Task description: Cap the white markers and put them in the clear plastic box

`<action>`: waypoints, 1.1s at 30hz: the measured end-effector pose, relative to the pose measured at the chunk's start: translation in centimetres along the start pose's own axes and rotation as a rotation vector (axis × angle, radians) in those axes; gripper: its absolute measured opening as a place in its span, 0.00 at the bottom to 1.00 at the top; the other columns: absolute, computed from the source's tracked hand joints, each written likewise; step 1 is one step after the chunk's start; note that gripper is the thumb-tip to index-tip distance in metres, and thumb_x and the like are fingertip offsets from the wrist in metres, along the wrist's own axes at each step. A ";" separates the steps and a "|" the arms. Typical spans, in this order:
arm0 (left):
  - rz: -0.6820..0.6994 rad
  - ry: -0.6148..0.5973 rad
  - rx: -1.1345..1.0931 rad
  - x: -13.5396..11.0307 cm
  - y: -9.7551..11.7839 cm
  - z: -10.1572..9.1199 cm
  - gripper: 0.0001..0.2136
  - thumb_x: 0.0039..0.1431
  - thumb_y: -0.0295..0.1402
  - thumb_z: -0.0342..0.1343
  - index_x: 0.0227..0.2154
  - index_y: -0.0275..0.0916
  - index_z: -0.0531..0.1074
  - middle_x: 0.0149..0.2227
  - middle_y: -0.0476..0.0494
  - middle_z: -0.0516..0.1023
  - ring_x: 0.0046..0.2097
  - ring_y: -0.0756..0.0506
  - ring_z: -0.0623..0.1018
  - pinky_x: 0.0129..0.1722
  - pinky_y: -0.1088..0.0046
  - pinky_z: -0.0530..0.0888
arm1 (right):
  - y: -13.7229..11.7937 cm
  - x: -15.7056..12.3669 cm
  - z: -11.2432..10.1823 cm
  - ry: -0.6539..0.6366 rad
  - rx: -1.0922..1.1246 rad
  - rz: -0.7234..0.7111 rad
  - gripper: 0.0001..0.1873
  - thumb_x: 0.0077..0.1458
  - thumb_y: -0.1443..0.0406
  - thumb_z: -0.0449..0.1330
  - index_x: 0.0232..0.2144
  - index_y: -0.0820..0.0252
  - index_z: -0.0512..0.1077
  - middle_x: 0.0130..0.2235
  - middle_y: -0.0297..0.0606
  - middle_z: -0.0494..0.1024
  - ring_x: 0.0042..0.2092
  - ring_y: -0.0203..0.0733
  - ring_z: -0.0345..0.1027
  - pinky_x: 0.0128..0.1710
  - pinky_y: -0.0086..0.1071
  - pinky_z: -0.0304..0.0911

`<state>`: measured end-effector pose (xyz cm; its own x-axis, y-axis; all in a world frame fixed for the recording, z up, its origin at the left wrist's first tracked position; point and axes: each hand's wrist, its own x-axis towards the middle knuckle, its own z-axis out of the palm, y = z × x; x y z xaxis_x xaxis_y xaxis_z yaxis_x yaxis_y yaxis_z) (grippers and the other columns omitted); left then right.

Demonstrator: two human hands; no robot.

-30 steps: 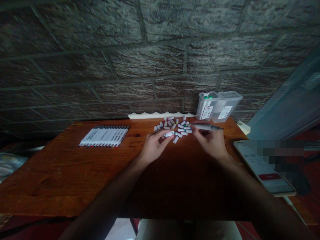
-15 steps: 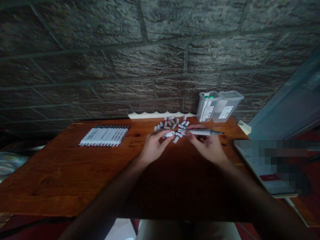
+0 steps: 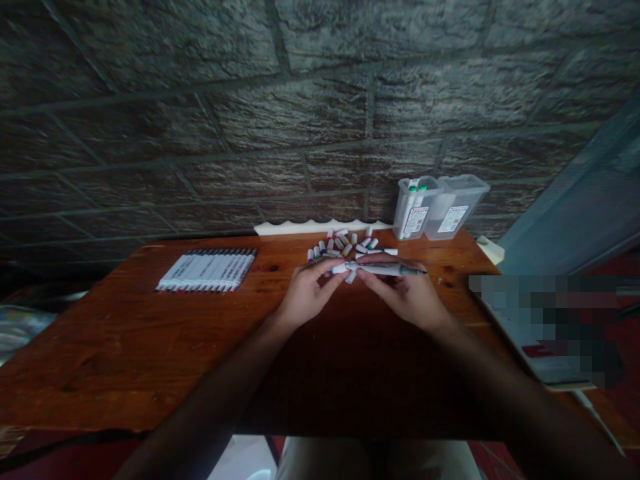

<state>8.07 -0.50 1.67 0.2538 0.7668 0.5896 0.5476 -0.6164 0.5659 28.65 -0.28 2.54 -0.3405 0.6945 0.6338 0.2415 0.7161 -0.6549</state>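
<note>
My left hand [image 3: 306,293] pinches a small white marker cap [image 3: 339,269] between thumb and fingers. In my right hand [image 3: 413,293] is a white marker [image 3: 385,269], lying nearly level with a dark end pointing right. Its left end meets the cap between my fingertips; whether it sits inside the cap I cannot tell. Just behind my hands lies a loose pile of white caps [image 3: 344,241] with coloured ends. Another white marker [image 3: 390,252] lies beyond my right hand, partly hidden by it.
To the left, several white markers [image 3: 206,270] lie side by side in a row on the wooden table [image 3: 200,347]. Two clear plastic boxes [image 3: 456,213] stand at the back right, the left one holding green-ended markers [image 3: 413,200]. A flat, partly blurred object [image 3: 515,327] lies at the right edge.
My right hand has moved left with the marker, bringing its end from a gap up against the cap. My left hand has stayed nearly in place.
</note>
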 end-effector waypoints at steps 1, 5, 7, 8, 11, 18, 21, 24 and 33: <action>-0.007 0.004 -0.001 0.0 0.0 0.0 0.09 0.58 0.32 0.59 0.42 0.38 0.76 0.39 0.44 0.82 0.38 0.48 0.80 0.41 0.73 0.76 | -0.1 0.0 -0.1 -0.002 -0.017 0.000 0.11 0.58 0.63 0.60 0.44 0.54 0.75 0.45 0.37 0.80 0.46 0.41 0.75 0.48 0.36 0.69; -0.086 0.009 -0.053 -0.2 -0.2 0.2 0.10 0.58 0.33 0.59 0.42 0.37 0.76 0.37 0.44 0.82 0.34 0.49 0.79 0.34 0.76 0.75 | 0.1 0.4 -1.4 0.103 -0.165 0.046 0.12 0.59 0.62 0.59 0.45 0.56 0.76 0.45 0.40 0.81 0.44 0.43 0.76 0.45 0.36 0.70; -0.124 0.001 -0.109 -0.3 -0.3 0.4 0.10 0.58 0.34 0.60 0.41 0.37 0.77 0.36 0.45 0.82 0.32 0.50 0.78 0.31 0.77 0.75 | 0.6 0.7 -2.2 0.200 -0.247 0.097 0.13 0.59 0.60 0.59 0.43 0.58 0.76 0.42 0.41 0.81 0.39 0.43 0.76 0.40 0.35 0.71; -0.139 0.002 -0.145 -0.3 -0.3 0.5 0.10 0.57 0.34 0.60 0.41 0.37 0.77 0.36 0.45 0.82 0.32 0.50 0.78 0.31 0.78 0.74 | 1.0 0.8 -2.6 0.238 -0.260 0.133 0.13 0.59 0.59 0.59 0.41 0.59 0.77 0.39 0.41 0.82 0.35 0.42 0.76 0.36 0.33 0.71; -0.181 0.019 -0.268 -0.3 -0.2 0.7 0.10 0.57 0.34 0.60 0.40 0.36 0.77 0.36 0.44 0.82 0.33 0.49 0.79 0.33 0.76 0.76 | 1.7 1.0 -2.7 0.282 -0.203 0.218 0.15 0.58 0.56 0.59 0.39 0.61 0.77 0.35 0.41 0.81 0.25 0.36 0.71 0.25 0.29 0.66; -0.225 0.002 -0.432 0.0 0.6 0.6 0.10 0.56 0.34 0.61 0.39 0.36 0.76 0.37 0.42 0.82 0.36 0.48 0.80 0.36 0.74 0.77 | 1.4 0.7 -1.5 0.275 0.017 0.345 0.18 0.54 0.53 0.62 0.36 0.63 0.76 0.25 0.38 0.76 0.21 0.34 0.63 0.18 0.27 0.57; -0.194 0.001 -0.446 -0.1 0.8 0.6 0.11 0.56 0.34 0.61 0.41 0.36 0.76 0.38 0.42 0.82 0.36 0.48 0.80 0.37 0.73 0.78 | 1.3 0.8 -1.5 0.292 0.161 0.433 0.16 0.51 0.54 0.64 0.35 0.62 0.75 0.20 0.32 0.72 0.19 0.32 0.59 0.16 0.26 0.53; -0.157 0.019 -0.393 -0.2 1.0 0.5 0.10 0.56 0.34 0.61 0.40 0.36 0.76 0.37 0.42 0.82 0.36 0.48 0.80 0.37 0.72 0.78 | 1.4 1.1 -1.3 0.342 0.392 0.560 0.11 0.50 0.58 0.65 0.28 0.61 0.74 0.16 0.29 0.66 0.18 0.31 0.56 0.16 0.25 0.51; -0.025 0.066 -0.161 -0.5 1.6 0.2 0.10 0.53 0.34 0.64 0.37 0.37 0.77 0.30 0.47 0.80 0.25 0.53 0.73 0.25 0.79 0.72 | 1.9 1.6 -0.8 0.399 1.014 0.886 0.06 0.44 0.63 0.61 0.27 0.58 0.69 0.26 0.32 0.77 0.17 0.26 0.46 0.13 0.24 0.43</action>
<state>8.93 -1.85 2.18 0.1858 0.7718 0.6082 0.4165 -0.6224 0.6627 29.29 2.22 2.68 -0.1036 0.9782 -0.1798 -0.5735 -0.2064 -0.7928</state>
